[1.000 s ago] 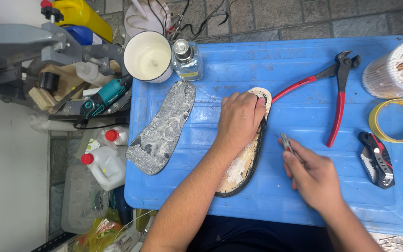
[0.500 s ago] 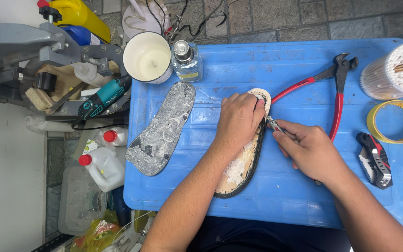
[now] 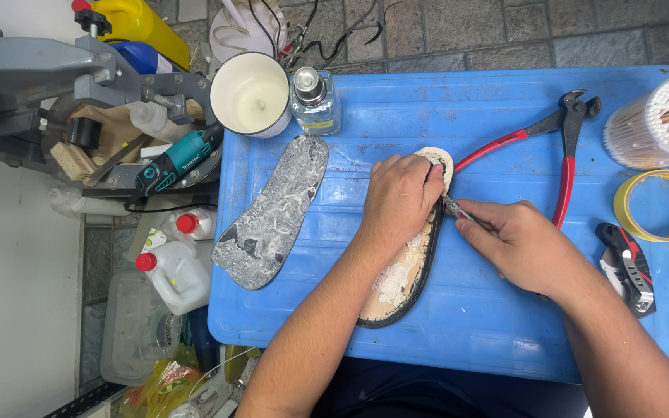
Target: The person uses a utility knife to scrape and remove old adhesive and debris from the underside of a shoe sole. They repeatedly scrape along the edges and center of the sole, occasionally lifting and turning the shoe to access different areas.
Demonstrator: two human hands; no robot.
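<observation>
A shoe sole (image 3: 401,279) with a black edge and whitish, rough inner face lies lengthwise on the blue plastic lid (image 3: 474,333). My left hand (image 3: 398,197) presses down on its far half, fingers curled over the toe end. My right hand (image 3: 522,246) grips a small metal-tipped tool (image 3: 458,210) whose point touches the sole's right edge just beside my left fingers. A second, grey mottled sole (image 3: 272,213) rests flat to the left, apart from both hands.
Red-handled pincers (image 3: 559,151) lie at the back right, with a tub of cotton swabs (image 3: 663,120), a yellow tape roll (image 3: 660,205) and a folding knife (image 3: 625,267). A white cup (image 3: 251,94) and small glass bottle (image 3: 315,101) stand at the back left. Bottles and tools crowd the floor on the left.
My right hand moved from the near right up to the sole's edge and brought the tool tip against it. My left hand stayed pressed on the sole.
</observation>
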